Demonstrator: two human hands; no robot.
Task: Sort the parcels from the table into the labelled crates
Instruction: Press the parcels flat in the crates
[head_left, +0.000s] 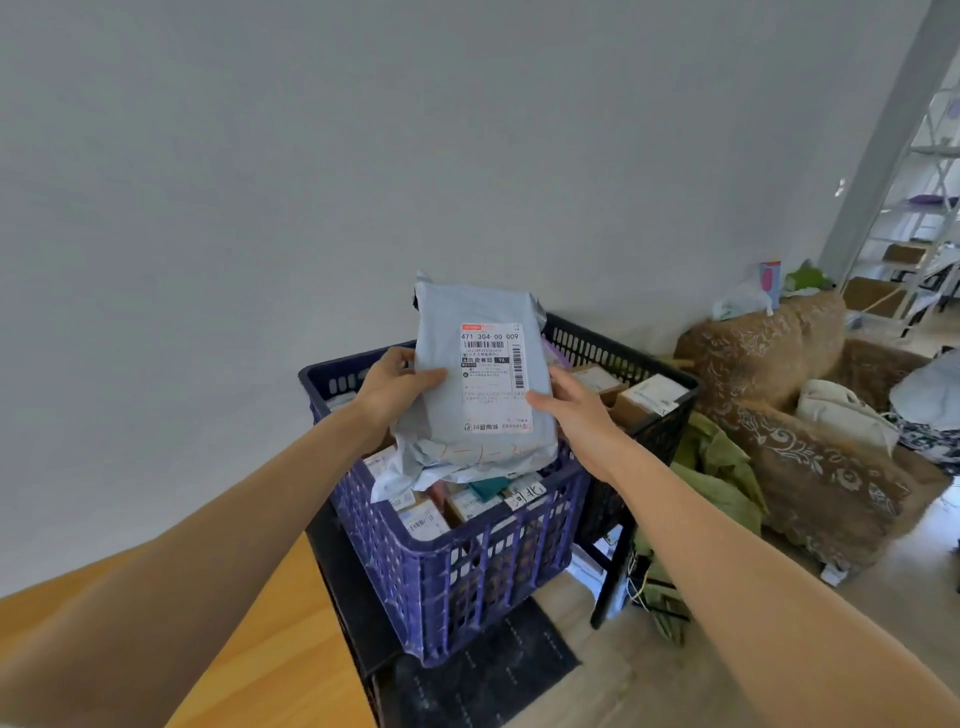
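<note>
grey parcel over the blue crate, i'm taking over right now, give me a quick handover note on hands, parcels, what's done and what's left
Hands: left hand grips the left edge of the grey parcel; right hand holds its right side, thumb on the front.
Parcel: held upright over the blue crate, label facing the camera, not released.
Done: the blue crate, which bears a handwritten tag, holds several boxes. The black crate behind it holds boxes too.
Left: match this label to a crate tag and drop the parcel in. How many parcels remain to sort is not in view.
</note>
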